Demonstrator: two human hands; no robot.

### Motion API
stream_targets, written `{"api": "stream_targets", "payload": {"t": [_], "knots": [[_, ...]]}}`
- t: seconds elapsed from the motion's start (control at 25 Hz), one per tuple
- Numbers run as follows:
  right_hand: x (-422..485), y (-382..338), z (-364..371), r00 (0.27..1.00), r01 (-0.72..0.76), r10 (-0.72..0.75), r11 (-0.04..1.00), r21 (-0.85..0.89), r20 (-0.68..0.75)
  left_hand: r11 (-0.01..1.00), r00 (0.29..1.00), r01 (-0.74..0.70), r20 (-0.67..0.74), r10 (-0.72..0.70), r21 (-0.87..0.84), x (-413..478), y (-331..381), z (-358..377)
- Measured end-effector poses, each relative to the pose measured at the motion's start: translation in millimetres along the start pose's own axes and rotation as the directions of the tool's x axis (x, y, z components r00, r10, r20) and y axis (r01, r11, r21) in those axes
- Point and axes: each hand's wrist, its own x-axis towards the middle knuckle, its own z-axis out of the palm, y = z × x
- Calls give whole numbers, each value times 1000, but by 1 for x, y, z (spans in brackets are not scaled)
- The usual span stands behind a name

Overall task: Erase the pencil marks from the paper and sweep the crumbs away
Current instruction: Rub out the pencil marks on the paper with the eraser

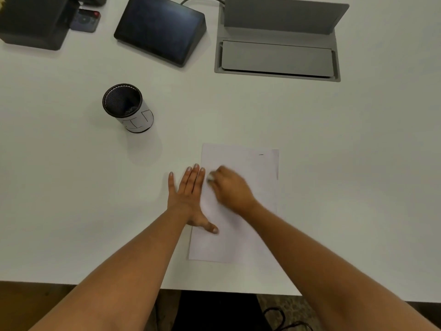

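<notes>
while left hand (188,195) presses paper (241,161), eraser (210,178) in right hand (232,190), just beside

**What we cannot make out**

Motion blur smears the right grip (230,188). We see its fingers only as a curled mass round a pale eraser (211,178), whose shape is lost. The left grip (188,194) and the right forearm cover parts of the paper (241,163), including its left edge and lower right corner. The short pencil mark (261,154) is too small for us to read. The mesh pen cup (124,103) is too dark inside to show its contents. The picture's top and left edges cut off the black device (33,25), which half hides a remote (86,21).
</notes>
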Motion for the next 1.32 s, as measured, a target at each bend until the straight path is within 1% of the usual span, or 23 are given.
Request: {"api": "stream_targets", "payload": {"t": [0.04,0.08,0.12,0.16,0.24,0.28,0.36,0.4,0.48,0.56,0.6,0.68,0.8,0.92,0.96,1.0,1.04,1.12,1.16,1.2,1.24,1.28,1.32], "knots": [[22,14,-8,990,-123,123,992,5,-68,1000,1000,3,-1,-3,-16,0,0,0],[43,29,-20,957,-260,261,965,27,-129,1000,1000,5,-3,-5,-27,-1,0,1],[58,43,-32,918,-363,367,930,56,-151,999,1000,4,-5,-4,-34,-1,0,1],[64,50,-41,894,-410,419,908,86,-161,999,1000,-1,-7,1,-43,-2,-1,1],[45,44,-52,878,-397,430,899,185,-208,997,1000,-17,-16,16,-78,-4,-2,1],[24,35,-57,852,-391,459,878,277,-252,994,999,-30,-24,28,-103,-5,-2,0],[-28,19,-62,756,-393,574,783,482,-316,985,996,-77,-55,69,-152,-11,-3,-3],[-52,14,-64,719,-393,623,730,560,-307,979,992,-105,-92,90,-172,-14,-1,-3],[-89,7,-64,677,-417,684,660,625,-270,965,978,-174,-148,146,-198,-23,3,1],[-114,-1,-57,656,-449,708,646,617,-263,954,963,-253,-138,232,-162,-32,8,12],[-122,-6,-50,669,-453,692,670,588,-272,951,958,-280,-110,266,-135,-35,10,20],[-133,-20,-30,748,-426,608,748,510,-267,954,960,-280,-43,277,-109,-37,11,35],[-148,-48,3,876,-394,471,826,403,-109,971,976,-214,-67,208,-106,-34,13,47],[-157,-58,19,934,-347,354,885,311,35,979,980,-184,-87,177,-85,-34,16,46],[-155,-49,16,940,-333,339,899,284,31,980,982,-181,-78,175,-86,-33,16,46],[-149,-33,7,927,-361,375,895,263,-5,980,982,-181,-73,175,-85,-33,17,46],[-141,-13,-5,893,-419,445,877,234,-67,980,982,-179,-75,173,-82,-32,17,46],[-126,28,-31,781,-565,596,802,196,-187,982,984,-168,-79,161,-86,-32,18,46],[-123,37,-38,740,-603,635,772,202,-220,982,985,-165,-75,158,-90,-32,19,46],[-121,32,-38,727,-614,643,766,192,-241,982,985,-164,-72,157,-94,-33,19,46],[-122,17,-31,745,-603,630,777,181,-221,982,985,-161,-71,155,-98,-33,20,47],[-128,-8,-18,787,-575,599,799,176,-151,982,986,-156,-68,149,-103,-32,20,47],[-138,-35,-4,834,-537,551,825,177,-37,983,988,-150,-65,144,-106,-33,20,46]]}}
